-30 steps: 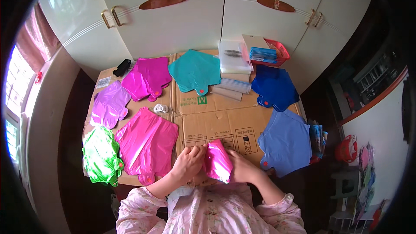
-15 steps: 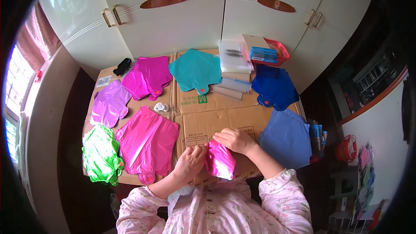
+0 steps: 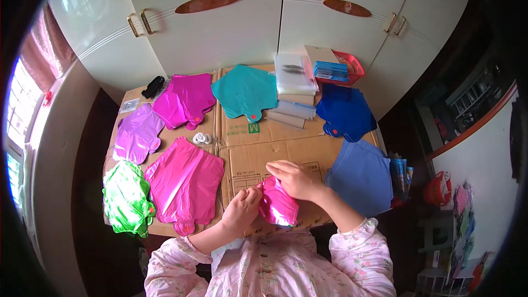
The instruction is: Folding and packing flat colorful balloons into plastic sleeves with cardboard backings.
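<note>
1. Head view: a folded pink foil balloon (image 3: pixel 278 204) sits between a person's two bare hands at the near edge of a cardboard-covered table (image 3: pixel 297 146), slightly right of that edge's middle.
2. Left hand (image 3: pixel 242 209), fingers curled inward, is clamped on the balloon's left edge, so the foil lies directly to its right.
3. Right hand (image 3: pixel 297 180) stretches flat, fingers side by side, along the balloon's top and upper right; the foil lies below and to its left. Its thumb is hidden, and whether it pinches the foil cannot be told.
4. Compared with one second earlier, the right hand has moved from the balloon's lower right to its top, while the left keeps its hold. The foil, then a tall packet, now looks shorter and rounder. The right forearm now covers the lower left of a flat periwinkle balloon (image 3: pixel 360 179) near the table's right edge.
5. Flat foil balloons line the left side: hot pink (image 3: pixel 186 181) and lime green (image 3: pixel 127 198) toward the near left corner, lilac (image 3: pixel 137 135) along the left edge, magenta (image 3: pixel 186 99) near the far left corner.
6. Teal (image 3: pixel 245 92) lies at the middle of the far edge; navy (image 3: pixel 346 113) lies by the right edge, beyond the periwinkle one.
7. Clear plastic sleeves (image 3: pixel 294 80) and a red basket (image 3: pixel 356 71) occupy the far edge, right of the teal foil.
</note>
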The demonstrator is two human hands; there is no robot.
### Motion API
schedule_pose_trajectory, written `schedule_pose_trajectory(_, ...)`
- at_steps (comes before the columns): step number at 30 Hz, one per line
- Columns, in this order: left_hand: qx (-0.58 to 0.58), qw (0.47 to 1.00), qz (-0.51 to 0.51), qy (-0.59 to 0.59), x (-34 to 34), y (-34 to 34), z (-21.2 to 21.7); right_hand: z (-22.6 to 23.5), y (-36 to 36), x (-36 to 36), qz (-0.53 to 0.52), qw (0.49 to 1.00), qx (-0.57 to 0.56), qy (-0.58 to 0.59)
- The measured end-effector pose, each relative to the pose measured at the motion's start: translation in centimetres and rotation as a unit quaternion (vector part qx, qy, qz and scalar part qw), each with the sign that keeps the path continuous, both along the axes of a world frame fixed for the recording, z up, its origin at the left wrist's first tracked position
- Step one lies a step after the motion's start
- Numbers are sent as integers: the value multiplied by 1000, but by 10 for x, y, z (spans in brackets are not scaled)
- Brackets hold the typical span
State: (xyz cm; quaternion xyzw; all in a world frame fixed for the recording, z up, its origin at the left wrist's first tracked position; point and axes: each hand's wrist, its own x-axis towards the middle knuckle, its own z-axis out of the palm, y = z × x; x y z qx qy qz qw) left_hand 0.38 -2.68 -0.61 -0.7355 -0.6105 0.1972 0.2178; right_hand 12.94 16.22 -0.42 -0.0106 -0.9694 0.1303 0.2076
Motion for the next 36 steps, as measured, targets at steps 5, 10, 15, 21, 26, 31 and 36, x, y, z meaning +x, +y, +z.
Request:
schedule_pose_trajectory(5,-73,997,9,-28,0,-1,4,1,-39,-1,34,993,16,-108)
schedule_pose_trajectory(10,-11,999,-9,-29,-1,-1,3,-18,-21,1,40,989,59,-126)
schedule_pose_trajectory(15,-15,999,0,-48,0,0,5,-20,-13,1,62,986,61,-140)
schedule_pose_trajectory(21,-8,998,9,-67,-2,-1,4,-16,-18,2,53,982,65,-169)
schedule_pose_trajectory(26,7,994,7,-108,-4,0,2,-14,-20,3,45,979,65,-187)
schedule_pose_trajectory(31,2,991,10,-136,-6,0,0,-19,-30,5,25,985,36,-168)
schedule_pose_trajectory(36,2,987,7,-162,-8,-1,0,-15,-33,5,5,984,41,-172)
